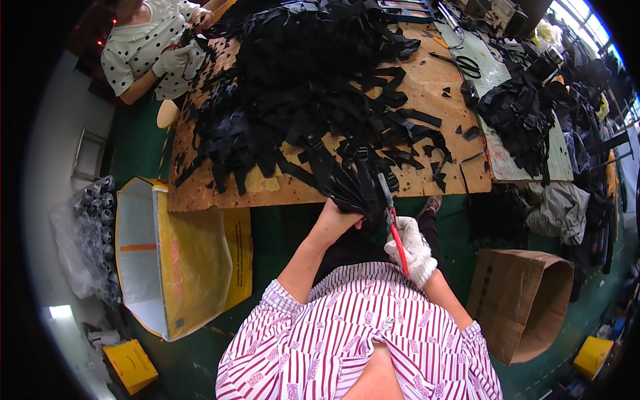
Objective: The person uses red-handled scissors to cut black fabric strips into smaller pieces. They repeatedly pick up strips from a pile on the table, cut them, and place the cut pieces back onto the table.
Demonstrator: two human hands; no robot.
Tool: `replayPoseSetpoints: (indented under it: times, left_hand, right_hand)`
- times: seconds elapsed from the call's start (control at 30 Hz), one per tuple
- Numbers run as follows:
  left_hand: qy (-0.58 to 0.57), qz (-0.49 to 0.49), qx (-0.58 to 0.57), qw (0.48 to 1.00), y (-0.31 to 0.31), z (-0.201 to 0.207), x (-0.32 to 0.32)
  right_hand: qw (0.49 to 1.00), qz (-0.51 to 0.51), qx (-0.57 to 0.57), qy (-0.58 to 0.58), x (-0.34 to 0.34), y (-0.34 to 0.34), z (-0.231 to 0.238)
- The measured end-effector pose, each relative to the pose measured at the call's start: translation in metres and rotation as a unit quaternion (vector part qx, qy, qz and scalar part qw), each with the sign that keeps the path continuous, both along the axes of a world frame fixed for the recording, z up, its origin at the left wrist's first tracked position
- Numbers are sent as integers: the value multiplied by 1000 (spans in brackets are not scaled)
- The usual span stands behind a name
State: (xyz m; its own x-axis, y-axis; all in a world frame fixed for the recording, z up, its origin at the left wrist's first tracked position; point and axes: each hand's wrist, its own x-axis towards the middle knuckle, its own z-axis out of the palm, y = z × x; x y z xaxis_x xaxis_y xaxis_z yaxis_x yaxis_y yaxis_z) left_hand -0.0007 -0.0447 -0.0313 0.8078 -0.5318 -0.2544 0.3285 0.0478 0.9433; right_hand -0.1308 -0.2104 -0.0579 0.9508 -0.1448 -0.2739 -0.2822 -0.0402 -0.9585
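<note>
At the table's near edge my left hand [339, 220], bare, is closed around a bunch of black webbing straps [345, 189] that spreads back into the pile. My right hand [413, 251], in a white knit glove, grips a pair of red-handled scissors [396, 235]. Their grey blades point away from me, just right of the bunched straps; whether they touch the straps I cannot tell. Beyond my hands a large heap of black straps [287, 100], some with buckles, covers much of the wooden table [227, 200].
Across the table, at far left, a person [157, 57] in a dotted top and gloves works. Black-handled scissors [465, 65] lie at the far right. A yellow box [160, 260] stands below left, a cardboard box [517, 300] below right. More straps [517, 110] lie on a pale board.
</note>
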Motion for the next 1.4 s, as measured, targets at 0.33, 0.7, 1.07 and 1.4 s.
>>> replayPoseSetpoints:
  times: [0.33, 0.7, 1.07, 1.4]
  left_hand:
    - [30, 8, -79, 996, 4, -10, 4]
    - [-406, -124, 101, 900, -17, 15, -13]
    - [-600, 52, 36, 798, -30, 108, 40]
    - [-189, 122, -248, 942, 99, 169, 38]
  right_hand:
    - [974, -113, 169, 97, 13, 2, 36]
    - [943, -235, 231, 39, 1, -5, 36]
    - [945, -252, 209, 6, -9, -8, 27]
    - [950, -225, 214, -27, -18, -16, 7]
